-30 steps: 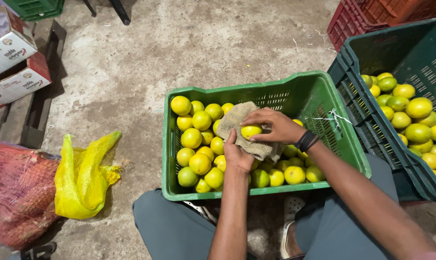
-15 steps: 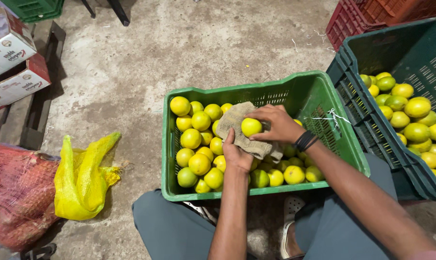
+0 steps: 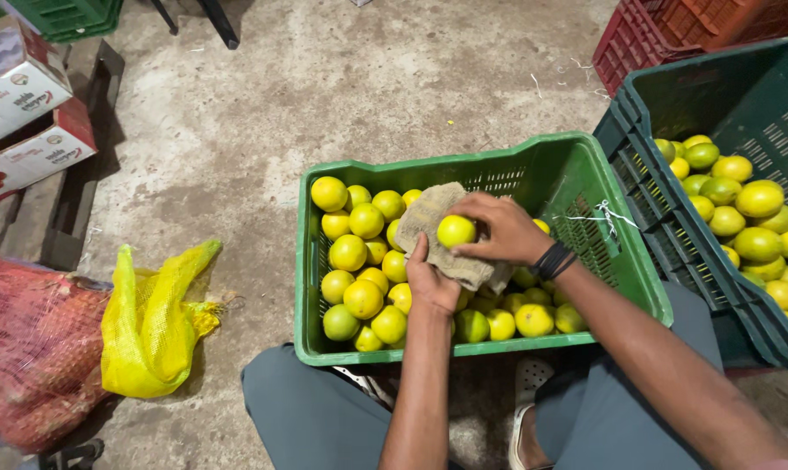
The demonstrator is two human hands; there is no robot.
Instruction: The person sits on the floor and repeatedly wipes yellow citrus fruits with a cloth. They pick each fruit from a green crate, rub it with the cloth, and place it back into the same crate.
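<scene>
My left hand (image 3: 430, 283) grips a brown cloth (image 3: 437, 218) from below, over a light green crate (image 3: 481, 348). My right hand (image 3: 502, 228) holds a yellow citrus fruit (image 3: 456, 231) against that cloth, fingers wrapped around it. The crate under both hands is filled with many yellow-green citrus fruits (image 3: 363, 298), mostly on its left and near side. A black band sits on my right wrist (image 3: 552, 259).
A dark green crate (image 3: 637, 165) at the right holds more yellow-green fruits (image 3: 746, 218). Red crates (image 3: 672, 26) stand at the top right. A yellow mesh bag (image 3: 150, 322) and a red mesh sack (image 3: 28, 348) lie on the concrete floor at left, near cardboard boxes (image 3: 24, 113).
The fruit in my right hand has shifted slightly on the cloth, turned by my fingers. Both hands stay over the light green crate.
</scene>
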